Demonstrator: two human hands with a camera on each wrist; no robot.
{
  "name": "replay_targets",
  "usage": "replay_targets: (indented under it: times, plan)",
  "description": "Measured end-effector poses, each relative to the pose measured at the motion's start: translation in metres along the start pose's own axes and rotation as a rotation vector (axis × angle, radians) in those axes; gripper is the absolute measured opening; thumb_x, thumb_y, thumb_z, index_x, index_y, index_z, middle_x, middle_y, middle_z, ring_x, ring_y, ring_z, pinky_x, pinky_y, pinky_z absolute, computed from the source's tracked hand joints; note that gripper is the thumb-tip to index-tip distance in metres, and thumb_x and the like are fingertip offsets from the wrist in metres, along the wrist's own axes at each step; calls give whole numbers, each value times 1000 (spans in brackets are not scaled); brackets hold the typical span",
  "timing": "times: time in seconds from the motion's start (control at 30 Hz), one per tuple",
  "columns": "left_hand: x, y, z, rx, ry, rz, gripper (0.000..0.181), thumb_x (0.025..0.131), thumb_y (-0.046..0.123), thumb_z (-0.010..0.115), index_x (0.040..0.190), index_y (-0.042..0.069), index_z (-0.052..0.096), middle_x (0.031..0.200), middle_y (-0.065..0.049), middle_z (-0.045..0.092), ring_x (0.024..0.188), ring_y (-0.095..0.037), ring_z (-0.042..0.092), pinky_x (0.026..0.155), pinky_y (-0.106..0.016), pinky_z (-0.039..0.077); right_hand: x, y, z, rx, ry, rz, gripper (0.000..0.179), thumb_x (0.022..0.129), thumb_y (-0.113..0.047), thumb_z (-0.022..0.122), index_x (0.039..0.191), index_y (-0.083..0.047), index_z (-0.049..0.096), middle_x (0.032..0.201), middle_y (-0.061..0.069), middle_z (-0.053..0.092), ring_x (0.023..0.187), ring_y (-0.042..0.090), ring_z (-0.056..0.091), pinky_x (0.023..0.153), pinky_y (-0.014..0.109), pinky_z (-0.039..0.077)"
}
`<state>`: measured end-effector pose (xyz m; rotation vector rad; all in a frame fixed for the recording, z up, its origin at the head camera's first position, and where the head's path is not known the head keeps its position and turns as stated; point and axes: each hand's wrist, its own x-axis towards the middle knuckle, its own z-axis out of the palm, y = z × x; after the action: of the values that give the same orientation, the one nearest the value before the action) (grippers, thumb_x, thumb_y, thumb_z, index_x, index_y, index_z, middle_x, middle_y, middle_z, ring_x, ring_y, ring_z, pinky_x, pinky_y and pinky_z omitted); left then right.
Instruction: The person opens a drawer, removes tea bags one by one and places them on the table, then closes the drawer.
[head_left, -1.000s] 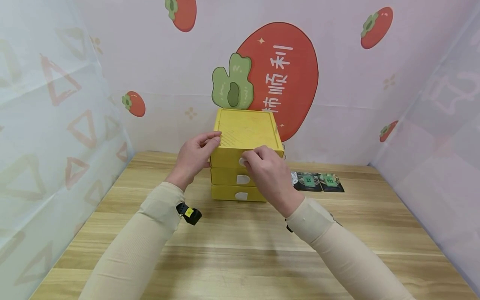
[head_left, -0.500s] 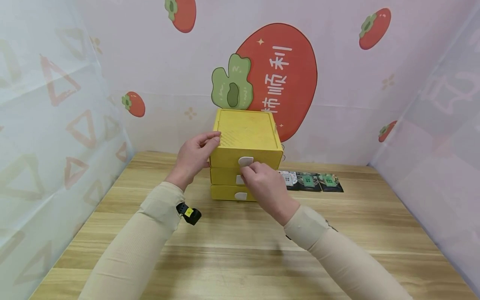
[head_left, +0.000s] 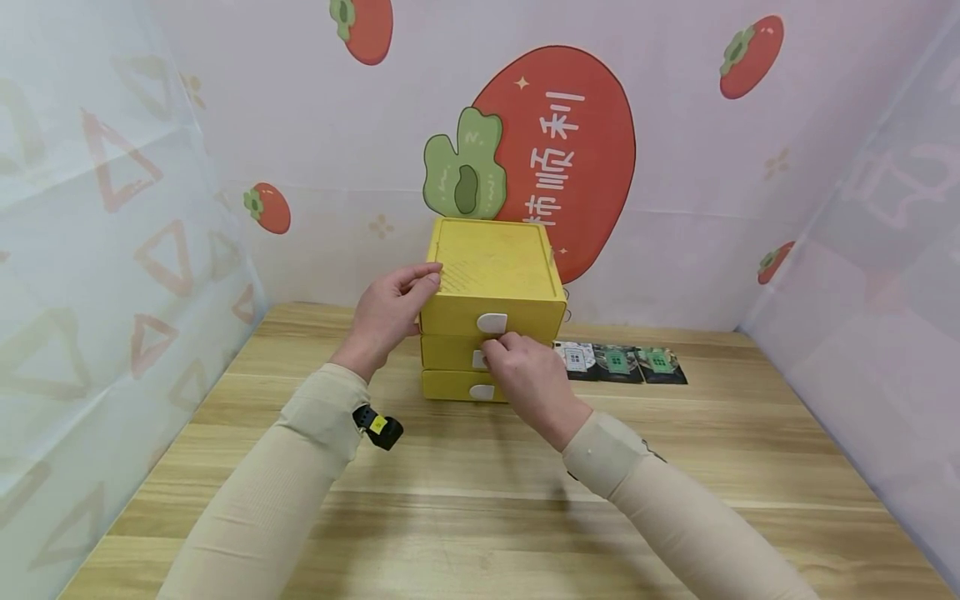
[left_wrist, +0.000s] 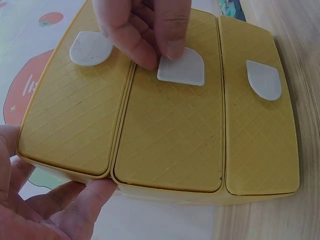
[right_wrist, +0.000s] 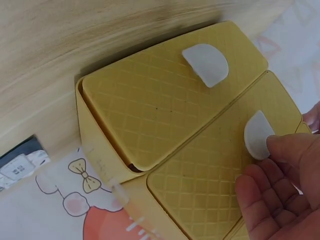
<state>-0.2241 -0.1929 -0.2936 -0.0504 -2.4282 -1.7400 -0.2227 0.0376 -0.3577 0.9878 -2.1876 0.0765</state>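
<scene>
A small yellow drawer unit [head_left: 495,258] with three stacked drawers stands at the back of the table, a white tab on each front. My right hand [head_left: 531,379] is at the middle drawer; thumb and fingertips pinch its tab [right_wrist: 257,135]. All the drawer fronts look nearly flush with the unit. My left hand [head_left: 386,312] rests against the unit's upper left edge, and in the left wrist view its relaxed fingers [left_wrist: 82,205] touch the side wall. The top drawer's tab [head_left: 492,322] and the bottom drawer's tab [head_left: 482,392] are untouched.
Flat dark and white printed cards [head_left: 618,363] lie in a row on the wooden table [head_left: 480,517], right of the unit. A patterned cloth wall [head_left: 337,142] rises close behind it, with more cloth on both sides.
My right hand has moved down from the top drawer's tab to the middle drawer's tab. More of the cards now shows. My left hand has stayed in place.
</scene>
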Motion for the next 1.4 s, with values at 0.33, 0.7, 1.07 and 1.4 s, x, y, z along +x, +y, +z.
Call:
replay_targets:
  times: [0.33, 0.7, 1.07, 1.4]
  plan:
    - [0, -1, 1, 6, -2, -2, 46, 104, 51, 58, 143, 28, 66, 140, -1, 65, 124, -20, 59, 82, -44, 64, -2, -4, 5, -4, 13, 29, 8, 97, -7, 73, 92, -8, 67, 81, 7, 65, 61, 20, 62, 46, 36, 53]
    - [1, -2, 1, -6, -9, -2, 47, 104, 50, 58, 144, 27, 64, 140, -2, 64, 123, -22, 60, 84, -45, 64, -2, -6, 2, 0, -18, 41, 8, 98, -9, 73, 94, -7, 66, 81, 9, 64, 56, 21, 61, 42, 36, 52]
    - [0, -1, 0, 14, -11, -6, 49, 103, 54, 57, 145, 29, 64, 141, -2, 64, 124, -23, 60, 85, -46, 63, -5, -11, -8, 45, -82, 45, 5, 98, -9, 73, 101, -6, 70, 85, 10, 67, 61, 19, 65, 46, 33, 55]
    - [0, -1, 0, 25, -15, -2, 50, 104, 54, 56, 145, 28, 63, 142, -3, 63, 126, -24, 58, 86, -46, 63, -11, -14, -13, 65, -45, 33, 9, 101, -14, 71, 96, -6, 70, 82, 9, 65, 60, 18, 64, 45, 35, 54]
